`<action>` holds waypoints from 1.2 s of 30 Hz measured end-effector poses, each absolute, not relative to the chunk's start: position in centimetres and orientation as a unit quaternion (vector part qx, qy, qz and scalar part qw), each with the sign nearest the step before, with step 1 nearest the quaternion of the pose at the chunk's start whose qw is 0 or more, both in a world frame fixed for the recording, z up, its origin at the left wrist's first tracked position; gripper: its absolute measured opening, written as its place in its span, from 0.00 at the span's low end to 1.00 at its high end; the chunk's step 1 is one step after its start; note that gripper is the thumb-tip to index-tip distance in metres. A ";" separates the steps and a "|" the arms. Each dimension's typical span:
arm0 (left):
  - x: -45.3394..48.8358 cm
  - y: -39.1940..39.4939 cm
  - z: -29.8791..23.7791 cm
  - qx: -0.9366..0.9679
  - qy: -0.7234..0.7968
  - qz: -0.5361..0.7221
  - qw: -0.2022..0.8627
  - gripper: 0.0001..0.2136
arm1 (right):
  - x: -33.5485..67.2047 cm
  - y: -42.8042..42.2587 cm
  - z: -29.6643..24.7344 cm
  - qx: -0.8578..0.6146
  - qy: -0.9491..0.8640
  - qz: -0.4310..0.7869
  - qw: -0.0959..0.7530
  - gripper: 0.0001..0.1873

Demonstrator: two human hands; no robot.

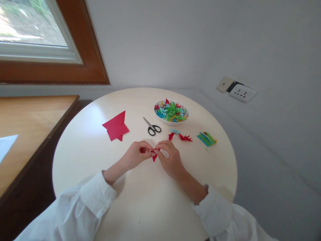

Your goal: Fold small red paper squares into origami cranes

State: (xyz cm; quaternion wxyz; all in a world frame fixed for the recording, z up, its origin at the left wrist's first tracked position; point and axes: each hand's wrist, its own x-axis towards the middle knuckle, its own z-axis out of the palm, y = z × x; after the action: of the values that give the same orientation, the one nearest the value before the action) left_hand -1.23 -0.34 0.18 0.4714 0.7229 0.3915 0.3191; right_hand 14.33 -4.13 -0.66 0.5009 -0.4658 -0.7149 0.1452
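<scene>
My left hand (137, 153) and my right hand (170, 158) meet over the middle of the round cream table (100, 160). Both pinch a small folded piece of red paper (153, 155) between their fingertips. Just beyond the hands lie black-handled scissors (151, 127). Two small red folded paper figures (182, 137) and a pale blue one lie to the right of the scissors. White sleeves cover both forearms.
A white bowl (171, 112) of several small coloured folded figures stands at the back. Red paper sheets (116, 127) lie at the left, coloured paper strips (207, 138) at the right. A wooden desk (27, 130) adjoins on the left, and a wall socket (242, 92) sits on the right.
</scene>
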 end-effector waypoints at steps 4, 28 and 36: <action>-1.4 -0.2 -0.1 0.719 0.386 0.303 0.491 0.04 | 14.3 -4.2 -0.7 -0.465 -0.720 0.155 0.492 0.04; -1.2 -0.5 0.1 0.716 0.392 0.338 0.469 0.08 | 14.3 -4.1 -0.5 -0.464 -0.719 0.157 0.493 0.04; -1.1 -0.3 -0.1 0.629 0.369 0.378 0.571 0.09 | 14.6 -3.9 -0.6 -0.473 -0.684 0.220 0.510 0.07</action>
State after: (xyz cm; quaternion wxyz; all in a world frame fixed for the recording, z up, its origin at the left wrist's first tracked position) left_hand -1.06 -0.26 -0.12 0.5712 0.6285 0.3687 0.3778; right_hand 14.56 -3.95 -0.59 0.5100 -0.4735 -0.6836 0.2198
